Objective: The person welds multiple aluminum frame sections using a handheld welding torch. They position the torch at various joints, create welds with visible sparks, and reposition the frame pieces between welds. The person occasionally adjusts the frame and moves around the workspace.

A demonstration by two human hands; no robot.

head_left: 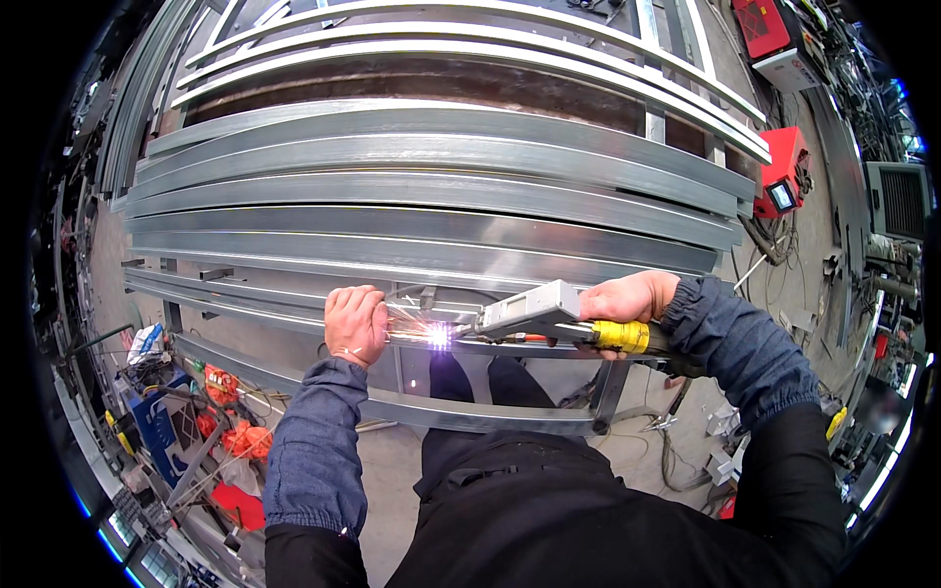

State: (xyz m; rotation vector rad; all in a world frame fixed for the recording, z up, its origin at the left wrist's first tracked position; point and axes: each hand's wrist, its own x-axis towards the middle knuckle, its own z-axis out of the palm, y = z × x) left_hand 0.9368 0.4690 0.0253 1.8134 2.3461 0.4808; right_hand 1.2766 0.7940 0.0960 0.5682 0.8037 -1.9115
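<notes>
Sparking at its tip, the welding torch [529,307], three o'clock from the glow [438,337], is grasped by the right hand [627,299]; at nine, the left hand [355,323] curls at a steel rail [284,315], its hold unclear. This spot looks unfinished; whether the steel tubes [421,186] at twelve are done, I cannot tell

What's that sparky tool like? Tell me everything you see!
The sparky tool has a boxy, pale-grey body, maybe plastic or metal, and a yellow-wrapped part. Held slanting by the right hand, it points left. It's on: purple-white glare and orange sparks hide whether its tip touches anything.
</notes>
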